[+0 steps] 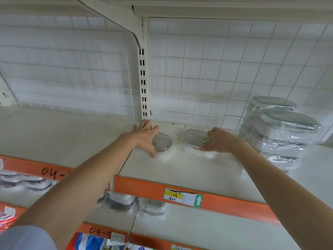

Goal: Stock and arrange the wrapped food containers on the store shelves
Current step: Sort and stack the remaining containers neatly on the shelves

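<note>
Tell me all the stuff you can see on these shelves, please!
Small wrapped container: one, clear with grey lid, top shelf by the upright post, under the left hand.
Second wrapped container: one, clear with grey lid, just right of it, held by the right hand.
Stack of wrapped containers: several, exact count unclear, clear with grey lids, top shelf at right.
Wrapped containers on lower shelf: a few, blurred, clear and dark grey.
Top shelf: one, white, orange front strip.
Price label: one, yellow and white with green arrow, on the orange strip.
Wire grid back: white, behind shelf.
Left hand: grips the small container.
Right hand: holds the second container.
</note>
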A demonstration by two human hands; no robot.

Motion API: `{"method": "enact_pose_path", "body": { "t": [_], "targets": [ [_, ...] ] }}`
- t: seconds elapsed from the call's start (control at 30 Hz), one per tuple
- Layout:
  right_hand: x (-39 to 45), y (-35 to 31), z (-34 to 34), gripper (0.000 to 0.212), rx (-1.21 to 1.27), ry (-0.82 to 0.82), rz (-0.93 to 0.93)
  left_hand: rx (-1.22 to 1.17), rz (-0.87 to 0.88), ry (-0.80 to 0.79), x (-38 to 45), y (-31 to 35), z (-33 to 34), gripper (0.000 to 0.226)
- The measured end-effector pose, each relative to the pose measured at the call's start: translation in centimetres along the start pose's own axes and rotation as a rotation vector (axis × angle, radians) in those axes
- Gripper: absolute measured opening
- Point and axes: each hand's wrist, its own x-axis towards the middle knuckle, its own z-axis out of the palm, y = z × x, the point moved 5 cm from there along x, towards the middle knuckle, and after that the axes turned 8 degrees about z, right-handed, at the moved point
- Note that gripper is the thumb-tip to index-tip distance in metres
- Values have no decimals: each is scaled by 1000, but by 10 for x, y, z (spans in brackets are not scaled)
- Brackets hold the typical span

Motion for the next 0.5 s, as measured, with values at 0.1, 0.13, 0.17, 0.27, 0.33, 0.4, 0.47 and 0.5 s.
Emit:
{"method": "enact_pose_path", "body": {
  "t": [0.1,0.13,0.17,0.27,0.33,0.4,0.47,0.5],
  "targets": [
    [-7,2,4,57,16,-8,-2,-153,-10,-60,-1,-5,0,89],
    [-10,3,5,57,21,-12,5,-224,-14,-57,-3,-9,0,86],
    [-13,3,6,57,36,-11,15,-283,-28,-29,-5,-15,-2,79],
    [-21,4,8,53,98,38,19,-471,-96,176,-10,-27,-22,67],
    [-23,4,9,59,96,55,-36,-599,-80,321,-7,-20,-38,66],
    [-21,5,9,76,225,-17,-75,-615,19,368,1,5,-51,64],
    [-18,10,5,89,495,-91,-37,-572,106,363,11,36,-53,64],
    [-17,12,-1,92,574,-64,-13,-553,134,360,17,49,-52,66]
  ]
}}
